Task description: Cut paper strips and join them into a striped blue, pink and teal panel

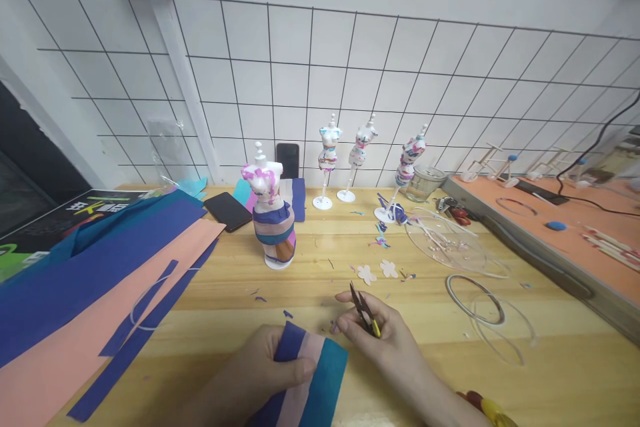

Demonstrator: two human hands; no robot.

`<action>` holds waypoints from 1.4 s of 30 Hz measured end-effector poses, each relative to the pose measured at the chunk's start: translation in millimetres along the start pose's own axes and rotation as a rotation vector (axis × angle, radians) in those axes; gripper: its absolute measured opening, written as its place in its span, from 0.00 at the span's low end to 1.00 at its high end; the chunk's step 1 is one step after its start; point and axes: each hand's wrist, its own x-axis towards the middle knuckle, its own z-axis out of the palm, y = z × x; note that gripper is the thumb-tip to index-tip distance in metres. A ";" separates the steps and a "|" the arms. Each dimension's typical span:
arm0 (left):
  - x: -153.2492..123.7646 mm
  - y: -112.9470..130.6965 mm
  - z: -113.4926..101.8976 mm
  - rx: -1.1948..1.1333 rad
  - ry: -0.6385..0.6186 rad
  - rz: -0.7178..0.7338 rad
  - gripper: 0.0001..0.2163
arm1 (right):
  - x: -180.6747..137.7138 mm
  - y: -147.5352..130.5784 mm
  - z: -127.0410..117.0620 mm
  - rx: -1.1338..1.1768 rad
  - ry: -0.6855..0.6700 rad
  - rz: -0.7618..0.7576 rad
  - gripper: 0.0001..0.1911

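Note:
My left hand is closed on a striped paper piece of dark blue, pink and teal bands, low in the middle of the wooden table. Just to its right, my right hand grips small black snips with yellow handles, blades pointing up and away. A small mannequin wrapped in striped paper stands beyond the hands. Two pale paper flowers lie between it and my right hand.
Long blue and pink paper sheets cover the left side. Three small dressed mannequins stand at the back by the wire grid. A black phone, a glass jar, clear plastic, wire rings and an orange board lie around.

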 end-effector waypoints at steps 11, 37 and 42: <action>-2.0 2.5 4.4 0.086 0.007 -0.045 0.18 | -0.9 6.9 2.3 0.022 -0.117 0.043 0.28; -4.8 17.2 1.2 -0.173 0.110 0.036 0.17 | 1.1 -11.7 -21.7 -0.375 -0.304 -0.030 0.24; -3.8 15.2 -0.1 -0.165 0.165 0.021 0.14 | 3.8 -10.2 -25.8 -0.400 -0.235 0.003 0.21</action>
